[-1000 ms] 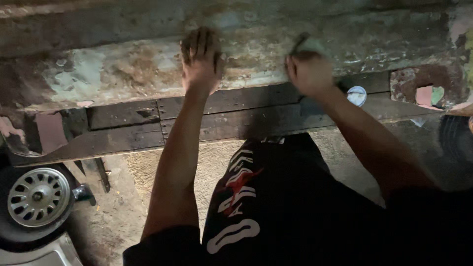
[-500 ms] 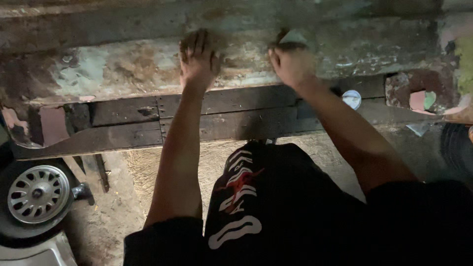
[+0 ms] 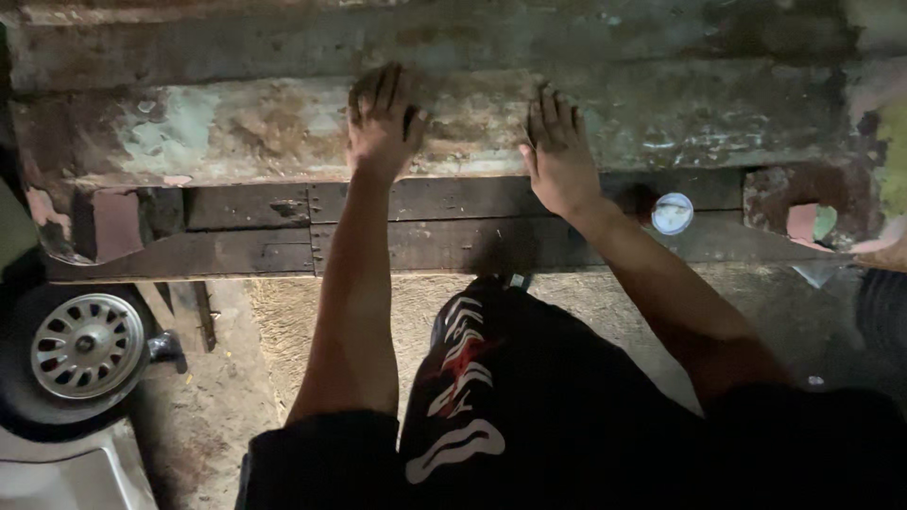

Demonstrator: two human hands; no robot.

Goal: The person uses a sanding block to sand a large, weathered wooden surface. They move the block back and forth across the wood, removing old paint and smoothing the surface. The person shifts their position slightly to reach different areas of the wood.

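Both my hands lie flat on the rusty, paint-flaked metal panel (image 3: 236, 132): left hand (image 3: 381, 118) with fingers spread wide, right hand (image 3: 557, 151) open, palm down, holding nothing. Much of the panel shows bare brownish metal; pale green paint patches remain toward the left, so the surface looks only partly worked. A small white cup (image 3: 673, 212) sits on the dark beam (image 3: 246, 227) below, near my right wrist.
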